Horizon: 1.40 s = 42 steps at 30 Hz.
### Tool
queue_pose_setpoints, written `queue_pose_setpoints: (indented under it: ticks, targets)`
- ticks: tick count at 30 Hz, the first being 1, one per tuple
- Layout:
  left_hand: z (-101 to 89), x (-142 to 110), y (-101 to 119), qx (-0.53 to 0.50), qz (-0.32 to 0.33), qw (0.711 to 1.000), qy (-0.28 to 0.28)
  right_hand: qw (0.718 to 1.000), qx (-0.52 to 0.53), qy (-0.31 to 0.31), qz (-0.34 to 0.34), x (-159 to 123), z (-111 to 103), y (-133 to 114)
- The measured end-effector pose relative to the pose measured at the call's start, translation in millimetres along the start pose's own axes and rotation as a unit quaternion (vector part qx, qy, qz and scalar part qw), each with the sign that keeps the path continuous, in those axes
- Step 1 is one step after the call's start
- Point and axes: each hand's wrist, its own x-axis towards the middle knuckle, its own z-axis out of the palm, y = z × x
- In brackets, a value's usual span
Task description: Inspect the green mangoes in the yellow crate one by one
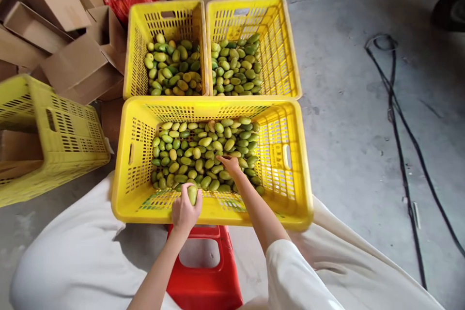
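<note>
A large yellow plastic crate sits in front of me, its bottom covered with several small green mangoes. My left hand is at the crate's near wall, fingers wrapped round one green mango. My right hand reaches down into the pile, fingers curled on the fruit; what it grips is hidden under the hand. Behind this crate stand two more yellow crates, the left crate and the right crate, each partly filled with green mangoes.
A red plastic stool stands under the near crate between my white-clad knees. Another yellow crate lies at the left. Cardboard boxes pile up at the back left. Black cables run over the grey concrete floor on the right.
</note>
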Motion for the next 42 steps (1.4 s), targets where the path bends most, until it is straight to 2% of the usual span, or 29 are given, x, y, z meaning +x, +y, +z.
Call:
queue_pose_setpoints:
  ticks: [3, 7, 10, 12, 14, 17, 21, 24, 28, 31, 34, 37, 42]
  targets:
    - [-2.6, 4, 0, -0.047, -0.015, 0.999, 0.013, 0.993, 0.088, -0.073, 0.038, -29, -17, -10]
    - [-8.1, 13, -4, -0.162, -0.021, 0.986, 0.024, 0.971, 0.179, -0.155, 0.038, -71, -39, -23]
    - [-15.3, 22, -3, -0.292, -0.036, 0.955, 0.035, 0.956, 0.219, -0.196, 0.026, -102, -53, -32]
    - [-24.5, 27, 2, -0.388, -0.047, 0.92, -0.004, 0.949, 0.234, -0.212, 0.017, -122, -62, -39]
    - [-39.4, 31, 12, -0.452, -0.037, 0.889, -0.068, 0.943, 0.247, -0.224, 0.008, -140, -72, -48]
    - [-71.5, 36, 31, -0.483, 0.003, 0.865, -0.132, 0.937, 0.267, -0.227, -0.01, -166, -88, -64]
    - [-115.3, 48, 52, -0.483, -0.005, 0.858, -0.176, 0.933, 0.289, -0.212, -0.03, -195, -103, -82]
    - [-133.8, 62, 59, -0.459, -0.048, 0.863, -0.207, 0.928, 0.303, -0.214, -0.048, -207, -105, -88]
    - [-134.3, 75, 60, -0.449, -0.097, 0.856, -0.239, 0.925, 0.295, -0.235, -0.052, -205, -95, -86]
    - [-124.6, 75, 63, -0.472, -0.102, 0.833, -0.27, 0.925, 0.275, -0.257, -0.052, -197, -84, -83]
    - [-114.8, 69, 66, -0.47, -0.092, 0.825, -0.299, 0.925, 0.26, -0.273, -0.054, -192, -76, -80]
    - [-108.1, 66, 66, -0.463, -0.079, 0.831, -0.3, 0.929, 0.254, -0.264, -0.056, -190, -71, -77]
    - [-102.1, 69, 57, -0.432, -0.06, 0.858, -0.273, 0.938, 0.252, -0.235, -0.043, -183, -72, -65]
